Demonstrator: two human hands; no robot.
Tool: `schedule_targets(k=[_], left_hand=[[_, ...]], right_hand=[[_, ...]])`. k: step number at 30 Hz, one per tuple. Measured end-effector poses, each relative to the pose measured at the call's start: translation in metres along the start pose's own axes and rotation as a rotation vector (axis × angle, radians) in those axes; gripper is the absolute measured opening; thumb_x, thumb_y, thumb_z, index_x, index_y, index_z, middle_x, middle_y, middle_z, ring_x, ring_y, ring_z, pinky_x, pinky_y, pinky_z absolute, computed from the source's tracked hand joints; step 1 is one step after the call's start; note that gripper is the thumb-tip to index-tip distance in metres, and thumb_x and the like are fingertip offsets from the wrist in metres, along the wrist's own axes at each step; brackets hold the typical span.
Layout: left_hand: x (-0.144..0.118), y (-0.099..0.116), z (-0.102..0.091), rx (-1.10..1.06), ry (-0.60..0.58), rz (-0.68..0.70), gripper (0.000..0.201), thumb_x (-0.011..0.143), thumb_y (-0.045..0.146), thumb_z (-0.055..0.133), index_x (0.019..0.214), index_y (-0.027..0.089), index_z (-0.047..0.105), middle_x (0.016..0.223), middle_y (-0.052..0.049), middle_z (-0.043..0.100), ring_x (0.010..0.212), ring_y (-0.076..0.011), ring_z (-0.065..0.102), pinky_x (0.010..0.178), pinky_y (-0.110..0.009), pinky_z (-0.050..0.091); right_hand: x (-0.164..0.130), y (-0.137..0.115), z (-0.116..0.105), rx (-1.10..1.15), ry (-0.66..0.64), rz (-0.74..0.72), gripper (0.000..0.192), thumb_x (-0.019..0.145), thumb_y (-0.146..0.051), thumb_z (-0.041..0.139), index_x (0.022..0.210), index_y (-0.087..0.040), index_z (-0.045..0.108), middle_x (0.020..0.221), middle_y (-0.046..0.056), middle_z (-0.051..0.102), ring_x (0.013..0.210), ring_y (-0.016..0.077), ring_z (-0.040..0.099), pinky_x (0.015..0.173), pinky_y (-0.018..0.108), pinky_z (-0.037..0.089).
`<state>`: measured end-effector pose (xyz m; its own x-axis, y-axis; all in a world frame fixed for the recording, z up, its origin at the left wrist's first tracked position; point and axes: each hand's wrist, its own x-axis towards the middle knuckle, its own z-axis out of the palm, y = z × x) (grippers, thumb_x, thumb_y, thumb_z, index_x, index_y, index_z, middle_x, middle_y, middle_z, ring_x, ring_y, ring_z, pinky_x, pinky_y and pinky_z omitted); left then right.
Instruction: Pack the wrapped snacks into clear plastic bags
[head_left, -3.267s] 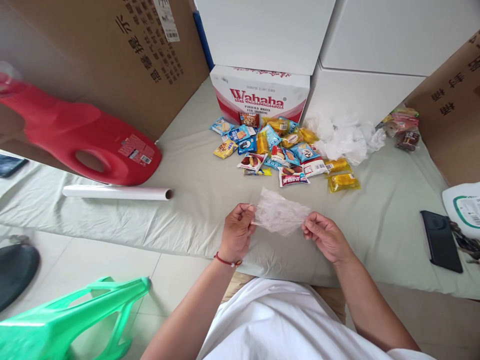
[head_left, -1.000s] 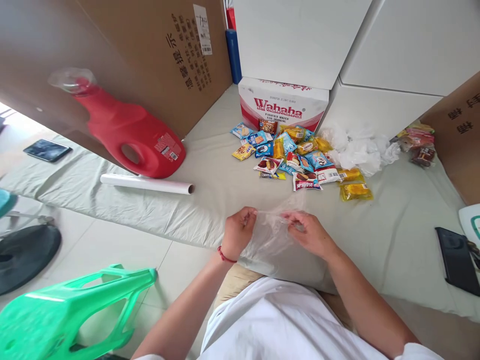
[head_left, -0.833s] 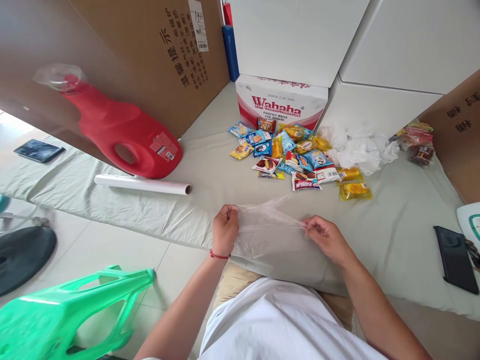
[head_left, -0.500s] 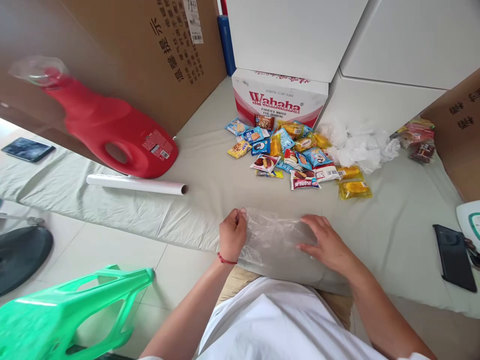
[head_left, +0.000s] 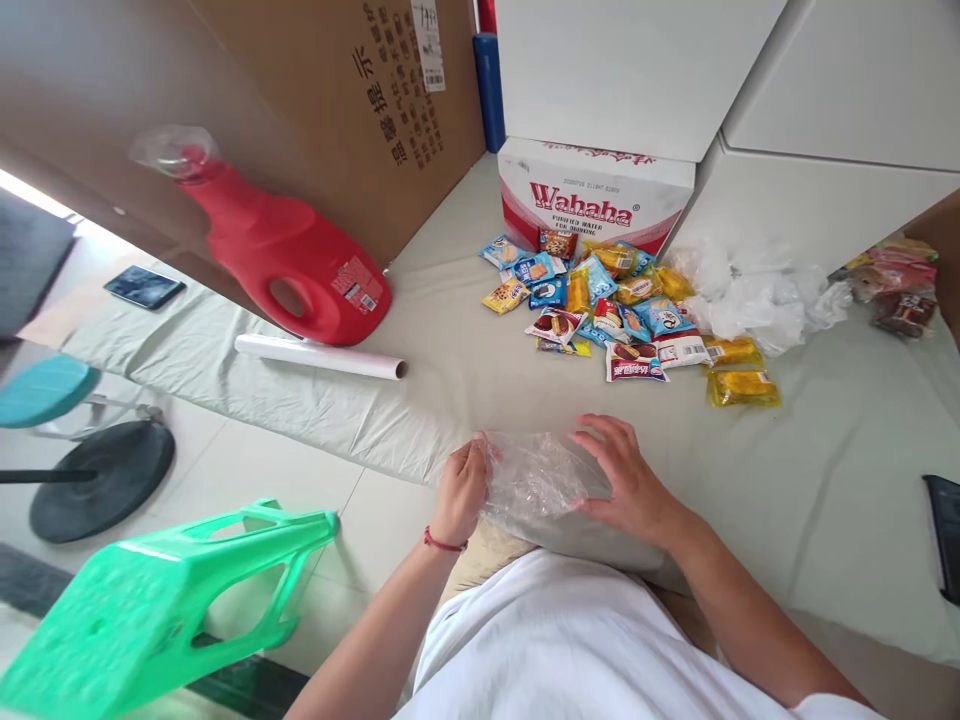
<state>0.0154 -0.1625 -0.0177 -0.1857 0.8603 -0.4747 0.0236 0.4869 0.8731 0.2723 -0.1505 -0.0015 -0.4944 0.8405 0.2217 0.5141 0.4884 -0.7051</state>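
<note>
A clear plastic bag (head_left: 534,476) stretches out just above the cloth, close to my body. My left hand (head_left: 462,490) grips its left end between closed thumb and fingers. At the bag's right side, my right hand (head_left: 628,484) has its fingers and thumb spread apart; whether the fingertips touch the plastic I cannot tell. Beyond both hands lies a pile of small wrapped snacks (head_left: 592,300) in blue, yellow, red and white packets. Two yellow packets (head_left: 742,388) lie at the pile's right edge, near crumpled clear bags (head_left: 765,295).
A Wahaba-style water carton reading "Wahaha" (head_left: 592,200) stands behind the snacks. To the left are a red jug (head_left: 300,270), a white roll (head_left: 322,357) and a phone (head_left: 144,287). A green stool (head_left: 180,600) lies on the floor. A dark phone (head_left: 943,535) sits at the right edge.
The view has swung left, so the surroundings sit further right. My right hand has moved closer to my left, and the bag between them looks narrower and more bunched.
</note>
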Motion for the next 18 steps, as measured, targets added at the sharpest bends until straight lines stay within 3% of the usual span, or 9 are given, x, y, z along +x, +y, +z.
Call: schedule_targets(k=[1, 3, 5, 8, 10, 12, 15, 18], left_hand=[[-0.001, 0.002, 0.004, -0.028, -0.006, -0.023, 0.055, 0.090, 0.072, 0.046, 0.076, 0.020, 0.056, 0.050, 0.009, 0.028, 0.041, -0.0077, 0.024, 0.040, -0.022, 0.021], [-0.003, 0.004, 0.011, -0.057, -0.039, -0.059, 0.054, 0.089, 0.072, 0.049, 0.076, 0.020, 0.056, 0.050, 0.009, 0.029, 0.040, -0.0070, 0.023, 0.039, -0.021, 0.021], [-0.006, 0.004, 0.016, -0.072, -0.089, -0.093, 0.053, 0.087, 0.072, 0.051, 0.074, 0.020, 0.055, 0.049, 0.010, 0.027, 0.039, -0.0065, 0.021, 0.039, -0.021, 0.019], [-0.011, 0.001, 0.014, -0.047, -0.159, -0.113, 0.053, 0.086, 0.071, 0.053, 0.072, 0.020, 0.055, 0.049, 0.009, 0.028, 0.039, -0.0062, 0.022, 0.039, -0.022, 0.017], [-0.014, -0.002, 0.005, 0.032, -0.201, -0.091, 0.053, 0.087, 0.070, 0.053, 0.074, 0.019, 0.057, 0.049, 0.009, 0.032, 0.039, -0.0069, 0.026, 0.039, -0.022, 0.020], [-0.018, -0.002, -0.009, 0.137, -0.230, -0.018, 0.049, 0.087, 0.067, 0.056, 0.083, 0.018, 0.061, 0.053, 0.006, 0.043, 0.044, -0.0093, 0.039, 0.043, -0.023, 0.033], [-0.020, 0.005, -0.033, 0.303, -0.181, 0.151, 0.049, 0.083, 0.059, 0.068, 0.110, 0.018, 0.067, 0.089, -0.006, 0.068, 0.081, -0.0188, 0.066, 0.073, -0.031, 0.054], [-0.018, 0.019, -0.043, 0.420, -0.101, 0.276, 0.070, 0.078, 0.055, 0.075, 0.138, 0.023, 0.057, 0.133, -0.015, 0.063, 0.126, -0.0287, 0.060, 0.102, -0.042, 0.050]], right_hand=[[0.001, -0.004, 0.002, -0.032, 0.016, -0.038, 0.056, 0.086, -0.037, 0.076, 0.138, -0.027, 0.058, 0.151, 0.014, 0.049, 0.142, 0.0334, 0.040, 0.115, 0.057, 0.040], [0.007, -0.007, 0.005, -0.027, 0.039, -0.053, 0.032, 0.093, -0.031, 0.067, 0.125, -0.030, 0.066, 0.146, 0.010, 0.055, 0.144, 0.0324, 0.038, 0.117, 0.059, 0.038], [0.020, -0.003, 0.004, 0.097, 0.063, 0.030, 0.014, 0.098, -0.031, 0.058, 0.105, -0.029, 0.070, 0.125, 0.008, 0.068, 0.133, 0.0299, 0.051, 0.112, 0.054, 0.044], [0.044, 0.011, 0.000, 0.453, 0.085, 0.278, 0.024, 0.097, -0.046, 0.056, 0.091, -0.025, 0.064, 0.089, 0.004, 0.070, 0.093, 0.0241, 0.068, 0.089, 0.043, 0.057], [0.059, 0.018, -0.003, 0.661, 0.072, 0.443, 0.032, 0.090, -0.055, 0.061, 0.086, -0.023, 0.059, 0.075, 0.001, 0.065, 0.074, 0.0202, 0.067, 0.070, 0.036, 0.058], [0.068, 0.021, -0.005, 0.770, 0.040, 0.532, 0.036, 0.083, -0.058, 0.068, 0.084, -0.023, 0.057, 0.070, -0.001, 0.061, 0.068, 0.0183, 0.065, 0.058, 0.030, 0.055], [0.074, 0.017, -0.006, 0.800, -0.020, 0.538, 0.036, 0.079, -0.056, 0.071, 0.085, -0.022, 0.058, 0.071, -0.002, 0.060, 0.064, 0.0149, 0.062, 0.053, 0.025, 0.051], [0.076, 0.014, -0.001, 0.782, -0.075, 0.511, 0.034, 0.079, -0.053, 0.071, 0.084, -0.021, 0.060, 0.072, -0.002, 0.061, 0.064, 0.0136, 0.061, 0.054, 0.024, 0.051]])
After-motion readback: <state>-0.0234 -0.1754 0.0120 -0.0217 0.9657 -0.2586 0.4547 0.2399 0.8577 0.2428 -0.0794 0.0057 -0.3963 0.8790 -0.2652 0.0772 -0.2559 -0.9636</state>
